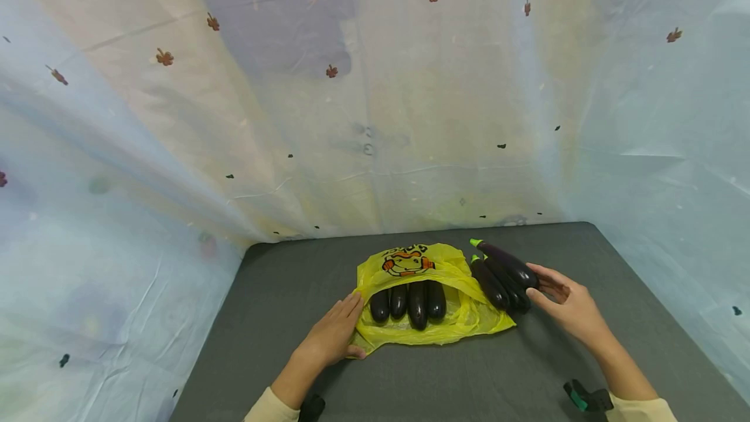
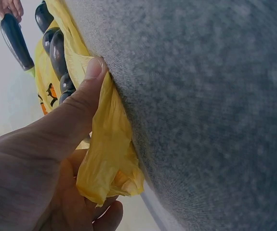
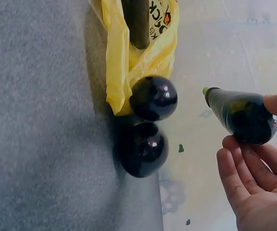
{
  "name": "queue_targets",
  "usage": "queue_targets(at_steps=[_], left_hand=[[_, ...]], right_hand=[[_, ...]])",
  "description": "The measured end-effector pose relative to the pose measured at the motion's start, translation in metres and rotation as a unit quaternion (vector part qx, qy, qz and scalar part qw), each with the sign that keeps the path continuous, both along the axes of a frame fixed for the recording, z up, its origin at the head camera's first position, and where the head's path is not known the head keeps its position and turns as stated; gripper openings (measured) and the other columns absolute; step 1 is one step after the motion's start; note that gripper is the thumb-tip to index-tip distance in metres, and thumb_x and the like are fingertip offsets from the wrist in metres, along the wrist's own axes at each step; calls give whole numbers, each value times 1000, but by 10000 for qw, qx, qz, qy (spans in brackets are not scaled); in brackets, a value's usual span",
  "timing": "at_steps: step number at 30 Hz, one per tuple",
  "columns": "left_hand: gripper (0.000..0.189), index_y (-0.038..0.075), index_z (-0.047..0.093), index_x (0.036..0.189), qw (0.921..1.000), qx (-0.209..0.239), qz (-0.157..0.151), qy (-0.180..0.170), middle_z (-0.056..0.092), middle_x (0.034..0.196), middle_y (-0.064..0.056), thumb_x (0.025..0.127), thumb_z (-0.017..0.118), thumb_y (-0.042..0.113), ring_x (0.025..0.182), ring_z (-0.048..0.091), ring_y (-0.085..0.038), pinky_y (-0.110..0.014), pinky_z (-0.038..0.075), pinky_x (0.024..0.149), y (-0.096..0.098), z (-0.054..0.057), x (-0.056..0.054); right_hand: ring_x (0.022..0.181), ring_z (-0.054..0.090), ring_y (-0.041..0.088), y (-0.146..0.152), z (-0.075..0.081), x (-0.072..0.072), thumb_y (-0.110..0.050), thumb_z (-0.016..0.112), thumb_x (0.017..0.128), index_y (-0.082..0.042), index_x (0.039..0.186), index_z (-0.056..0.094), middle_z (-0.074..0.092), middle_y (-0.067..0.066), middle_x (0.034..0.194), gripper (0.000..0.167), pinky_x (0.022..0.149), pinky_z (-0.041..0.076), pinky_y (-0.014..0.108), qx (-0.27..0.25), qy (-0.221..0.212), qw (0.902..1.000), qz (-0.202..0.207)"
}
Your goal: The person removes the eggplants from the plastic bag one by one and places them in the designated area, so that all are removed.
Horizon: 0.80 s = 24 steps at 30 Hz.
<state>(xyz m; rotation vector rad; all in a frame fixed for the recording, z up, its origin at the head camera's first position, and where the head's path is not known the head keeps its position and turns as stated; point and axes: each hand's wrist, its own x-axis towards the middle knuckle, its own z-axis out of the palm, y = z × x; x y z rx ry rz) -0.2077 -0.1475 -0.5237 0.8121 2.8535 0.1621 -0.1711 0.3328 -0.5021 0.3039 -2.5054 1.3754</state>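
Observation:
A yellow plastic bag [image 1: 469, 321] lies with its mouth toward me, several dark eggplants [image 1: 417, 308] showing inside. My left hand [image 1: 334, 331] grips the bag's left edge; in the left wrist view the thumb [image 2: 83, 94] presses on the yellow plastic [image 2: 112, 149] with fingers curled behind it. My right hand [image 1: 571, 305] pinches the blunt end of another eggplant [image 1: 510, 262] between thumb and fingertips, its green stem pointing away to the left. In the right wrist view this held eggplant [image 3: 244, 115] is raised beside two eggplants [image 3: 145, 149] lying at the bag's right side.
A grey cloth-covered table [image 1: 281, 292] carries everything. Behind it and along both sides hangs a pale patterned curtain [image 1: 375, 116]. Dark straps sit at both wrists, the right strap [image 1: 586, 399] having a green part.

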Motion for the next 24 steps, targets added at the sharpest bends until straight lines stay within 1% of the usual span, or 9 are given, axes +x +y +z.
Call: queue_targets(at_steps=[5,11,17,24], left_hand=[[110,-3,35,166,10000,-31,24,-11,30,174,-19,84,88,48,162,28,-36,-50,28,131,0,0,0],[111,-2,34,166,9999,-24,73,-74,29,175,-19,84,88,48,162,27,-35,-50,27,132,1,-1,0],[111,-3,34,166,9999,-26,68,-86,29,175,-19,83,88,49,162,27,-35,-51,28,131,0,-2,0],[111,-3,35,166,10000,-46,63,-47,30,174,-19,83,88,49,162,28,-35,-50,28,131,1,-2,0]], right_hand=[[118,48,-25,7,-4,-2,-16,72,106,-2,156,54,55,27,149,55,95,43,-2,84,-88,9998,-155],[114,45,-29,13,-10,-3,-20,72,106,2,154,54,53,33,150,56,92,43,-3,175,-152,9991,-369],[112,44,-30,20,-19,-5,-23,71,107,4,154,53,53,34,150,57,89,43,-3,192,-328,9980,-495],[108,43,-30,26,-27,-6,-26,71,107,3,154,54,55,36,149,58,84,46,-1,228,-586,9963,-591]])
